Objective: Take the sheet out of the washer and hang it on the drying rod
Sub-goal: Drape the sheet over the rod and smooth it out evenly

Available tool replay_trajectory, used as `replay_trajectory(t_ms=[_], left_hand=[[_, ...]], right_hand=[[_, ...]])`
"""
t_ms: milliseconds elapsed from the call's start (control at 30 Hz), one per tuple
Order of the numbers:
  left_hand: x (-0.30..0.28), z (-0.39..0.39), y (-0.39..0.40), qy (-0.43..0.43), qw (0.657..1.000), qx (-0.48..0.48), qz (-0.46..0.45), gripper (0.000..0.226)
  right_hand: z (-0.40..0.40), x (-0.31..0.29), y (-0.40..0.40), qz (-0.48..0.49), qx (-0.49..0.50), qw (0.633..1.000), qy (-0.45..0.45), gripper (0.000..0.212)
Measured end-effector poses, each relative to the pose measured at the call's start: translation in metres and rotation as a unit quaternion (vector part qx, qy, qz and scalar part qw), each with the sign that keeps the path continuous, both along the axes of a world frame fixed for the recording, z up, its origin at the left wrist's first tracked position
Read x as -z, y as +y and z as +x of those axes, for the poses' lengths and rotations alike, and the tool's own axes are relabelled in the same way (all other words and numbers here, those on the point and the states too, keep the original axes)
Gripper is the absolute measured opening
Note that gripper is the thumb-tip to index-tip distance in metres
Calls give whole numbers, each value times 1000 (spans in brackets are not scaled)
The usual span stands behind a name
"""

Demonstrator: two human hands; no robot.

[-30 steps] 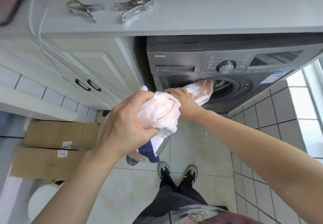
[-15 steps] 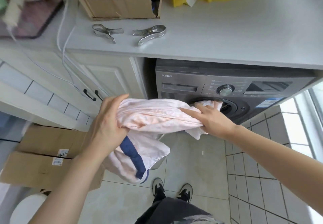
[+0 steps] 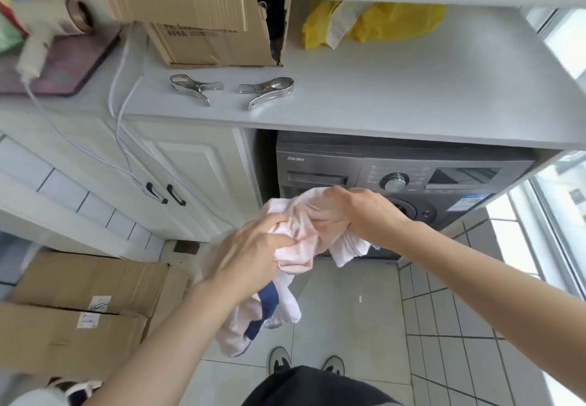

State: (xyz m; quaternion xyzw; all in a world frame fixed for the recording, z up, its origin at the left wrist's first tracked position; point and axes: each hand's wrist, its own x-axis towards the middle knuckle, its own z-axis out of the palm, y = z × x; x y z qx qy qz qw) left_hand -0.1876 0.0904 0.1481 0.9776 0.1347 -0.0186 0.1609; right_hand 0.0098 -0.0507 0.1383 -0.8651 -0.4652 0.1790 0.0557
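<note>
Head view: both hands hold the bunched pale sheet [image 3: 301, 231] in front of the washer [image 3: 402, 180], left hand [image 3: 250, 256] gripping its near-left end, right hand [image 3: 358, 215] clutching its far-right end. Its long axis runs between them; a tail hangs down under the left hand.

I'm standing on a pale tiled floor [image 3: 348, 326], facing white cabinets [image 3: 196, 164] under a grey counter [image 3: 396, 88]; daylight is pouring through the window [image 3: 564, 202].

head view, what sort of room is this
Probably a home laundry corner or utility room: a dark grey front-loading washing machine sits under a pale countertop, two shiny metal clothes pegs lie on top, and both hands hold a damp-looking pale pink sheet.
</note>
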Motion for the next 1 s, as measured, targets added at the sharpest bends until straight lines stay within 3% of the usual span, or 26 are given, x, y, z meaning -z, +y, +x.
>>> replay_trajectory(t_ms=[67, 233, 400, 500, 567, 667, 700, 833, 933, 1000], left_hand=[[11, 1, 10, 92, 993, -65, -15, 41], [13, 5, 16, 117, 977, -165, -61, 41], [1, 1, -3, -17, 989, -120, -85, 98], [0, 2, -20, -39, 992, -70, -101, 124], [2, 3, -29, -37, 992, -87, -86, 113], [1, 3, -27, -92, 984, -139, -59, 56], [-1, 2, -25, -113, 983, -136, -49, 46], [-4, -7, -18, -154, 984, -89, 7, 37], [-7, -15, -15, -180, 981, -63, 34, 20], [-13, -20, -13, -204, 976, -65, 41, 23]], right_hand=[[-6, -10, -6, 75, -9, 997, 8, 66], [-35, -24, -14, 145, -50, 988, -1, 48], [-51, -20, -6, 156, -100, 982, -35, 51], [-58, -18, 1, 201, -130, 971, -19, 44], [-62, -19, 2, 235, -107, 966, 19, 42], [-67, -15, -5, 266, -53, 959, 86, 51], [-68, -13, -9, 265, -40, 957, 113, 53], [-61, 0, -21, 255, -41, 947, 191, 79], [-45, 16, -23, 183, -44, 961, 202, 104], [-39, 28, -17, 143, -62, 968, 196, 112]])
